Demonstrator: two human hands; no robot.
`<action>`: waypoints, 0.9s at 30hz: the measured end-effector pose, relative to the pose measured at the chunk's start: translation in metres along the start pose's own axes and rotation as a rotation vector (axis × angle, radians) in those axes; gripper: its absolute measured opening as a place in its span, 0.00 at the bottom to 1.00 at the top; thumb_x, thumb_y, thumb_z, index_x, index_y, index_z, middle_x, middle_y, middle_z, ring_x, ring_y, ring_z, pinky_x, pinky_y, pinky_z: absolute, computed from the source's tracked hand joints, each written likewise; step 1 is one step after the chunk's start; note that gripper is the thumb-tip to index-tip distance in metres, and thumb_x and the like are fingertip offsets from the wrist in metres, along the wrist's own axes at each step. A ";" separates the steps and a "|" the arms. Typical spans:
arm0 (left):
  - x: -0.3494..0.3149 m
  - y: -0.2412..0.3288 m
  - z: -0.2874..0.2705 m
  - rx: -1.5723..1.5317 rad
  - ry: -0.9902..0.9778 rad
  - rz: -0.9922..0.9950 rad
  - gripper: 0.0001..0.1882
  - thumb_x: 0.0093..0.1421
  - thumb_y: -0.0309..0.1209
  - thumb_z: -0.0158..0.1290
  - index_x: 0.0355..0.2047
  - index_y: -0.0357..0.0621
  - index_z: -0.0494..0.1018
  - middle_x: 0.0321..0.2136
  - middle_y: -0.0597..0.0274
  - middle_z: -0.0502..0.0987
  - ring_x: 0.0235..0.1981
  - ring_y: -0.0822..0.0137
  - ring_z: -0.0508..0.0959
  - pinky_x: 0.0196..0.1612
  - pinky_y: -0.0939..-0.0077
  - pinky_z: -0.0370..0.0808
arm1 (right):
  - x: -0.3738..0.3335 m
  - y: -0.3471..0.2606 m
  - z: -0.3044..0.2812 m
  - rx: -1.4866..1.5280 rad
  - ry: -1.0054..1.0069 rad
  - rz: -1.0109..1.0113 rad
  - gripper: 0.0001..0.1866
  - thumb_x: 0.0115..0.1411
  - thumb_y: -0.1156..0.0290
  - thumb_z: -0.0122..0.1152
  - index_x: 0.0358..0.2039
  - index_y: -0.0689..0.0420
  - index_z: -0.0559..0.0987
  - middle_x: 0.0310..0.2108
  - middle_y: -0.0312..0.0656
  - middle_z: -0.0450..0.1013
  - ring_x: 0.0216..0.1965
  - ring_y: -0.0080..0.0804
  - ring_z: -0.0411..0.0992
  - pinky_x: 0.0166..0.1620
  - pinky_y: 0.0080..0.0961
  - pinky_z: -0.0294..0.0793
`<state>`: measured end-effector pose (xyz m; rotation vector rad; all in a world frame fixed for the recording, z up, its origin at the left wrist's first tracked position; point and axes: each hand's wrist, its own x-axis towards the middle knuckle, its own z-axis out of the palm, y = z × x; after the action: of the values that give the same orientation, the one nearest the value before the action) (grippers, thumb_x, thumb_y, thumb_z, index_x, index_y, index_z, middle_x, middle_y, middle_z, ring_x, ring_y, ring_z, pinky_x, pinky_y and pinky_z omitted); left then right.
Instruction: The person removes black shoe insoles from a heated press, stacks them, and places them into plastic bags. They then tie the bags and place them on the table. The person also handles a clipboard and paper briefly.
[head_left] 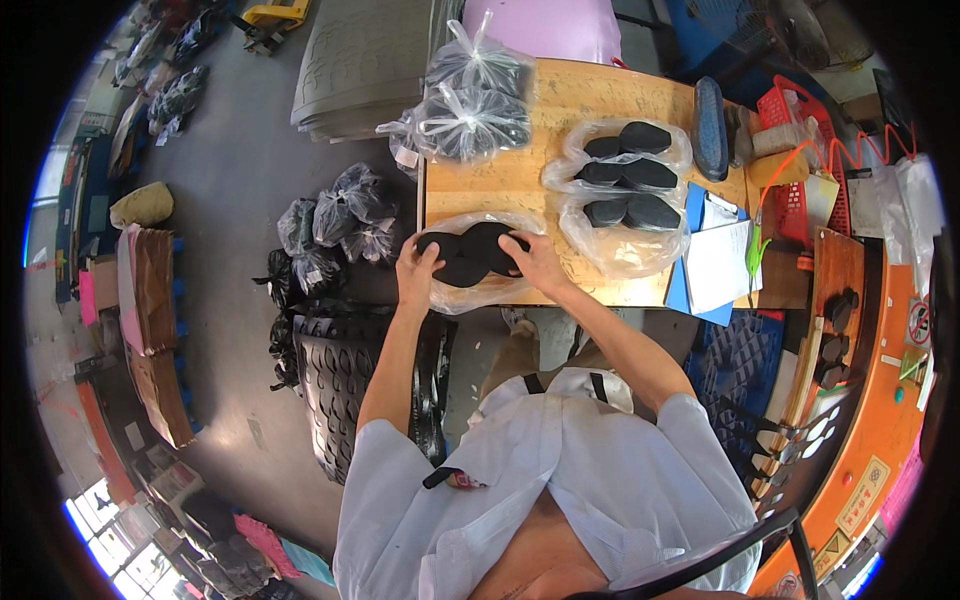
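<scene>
At the table's near left corner, black rounded pads [466, 258] lie on a clear plastic bag [475, 298]. They look like two lobes side by side; their exact kind is unclear. My left hand [417, 268] grips the left end, thumb on top. The right end is gripped by my right hand [540, 265], with its thumb and fingers on the black surface. Further right on the table, several similar black pads [640, 176] rest in rows on open clear bags [625, 255].
Tied clear bags of black pieces [476, 125] stand at the wooden table's [580, 90] far left. To the right are a blue clipboard with papers [715, 262], a green tool [757, 250] on an orange coiled hose, and red baskets [793, 210]. More filled bags [350, 215] lie on the floor left.
</scene>
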<state>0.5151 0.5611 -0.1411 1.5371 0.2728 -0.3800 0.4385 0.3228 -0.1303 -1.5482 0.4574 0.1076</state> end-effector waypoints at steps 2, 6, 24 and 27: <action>0.012 -0.003 0.002 0.041 0.031 -0.016 0.26 0.65 0.30 0.61 0.60 0.32 0.70 0.40 0.61 0.76 0.37 0.74 0.77 0.37 0.79 0.82 | 0.012 0.004 -0.002 0.024 0.023 -0.004 0.28 0.67 0.55 0.64 0.51 0.72 0.78 0.30 0.51 0.80 0.24 0.30 0.79 0.29 0.30 0.79; 0.019 -0.005 0.003 0.172 0.049 -0.008 0.27 0.64 0.32 0.63 0.59 0.31 0.70 0.40 0.58 0.79 0.37 0.72 0.79 0.37 0.76 0.81 | 0.017 0.008 -0.005 -0.230 0.033 -0.070 0.23 0.65 0.62 0.64 0.50 0.70 0.79 0.36 0.56 0.81 0.32 0.47 0.81 0.37 0.37 0.81; 0.022 0.051 0.014 1.260 -0.530 0.826 0.24 0.53 0.25 0.65 0.51 0.38 0.75 0.50 0.52 0.77 0.56 0.46 0.74 0.61 0.55 0.70 | 0.000 -0.005 -0.028 -0.918 -0.076 -0.449 0.30 0.52 0.69 0.74 0.55 0.60 0.74 0.47 0.49 0.78 0.50 0.51 0.75 0.50 0.42 0.76; 0.019 0.054 0.013 1.279 -0.483 0.885 0.24 0.54 0.26 0.65 0.52 0.39 0.75 0.50 0.50 0.76 0.54 0.45 0.75 0.59 0.55 0.72 | -0.001 -0.002 -0.029 -0.962 0.022 -0.545 0.29 0.53 0.69 0.73 0.55 0.62 0.74 0.44 0.50 0.79 0.48 0.50 0.76 0.49 0.42 0.76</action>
<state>0.5537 0.5466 -0.0996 2.4927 -1.2311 -0.1720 0.4317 0.2942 -0.1264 -2.5670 -0.0536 -0.1380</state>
